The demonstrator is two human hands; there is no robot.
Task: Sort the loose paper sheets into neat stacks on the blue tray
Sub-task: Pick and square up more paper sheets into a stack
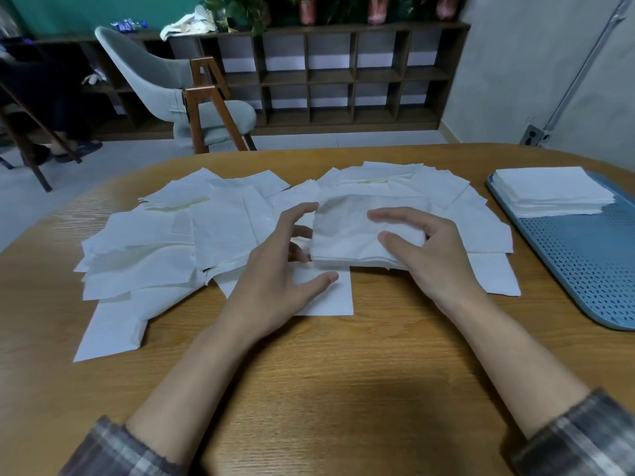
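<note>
Start at the right edge of the table (343, 372): the tray (584, 262) runs out of frame there, so its right side is cut off. On its far end sits a squared pile (553, 190) of white sheets, itself clipped a little by the frame; the near part of the tray shows bare perforated blue.

Mid-table, a small stack (347, 235) lies on top of the spread, and both hands are on it. The left hand (275, 269) is spread wide, fingertips up against the stack's left side, thumb down on a single sheet (319, 300) nearer the front edge. The right hand (433, 255) lies over the stack's right end, forefinger and thumb flat on top; its other fingers are hidden behind the hand, so whether they curl under that end cannot be told.

Loose sheets (178, 242) fan out overlapping from the left side across to the far edge behind the stack; how many lie under one another is impossible to count. Plaid cuffs (113, 451) are cut off at the bottom corners.
</note>
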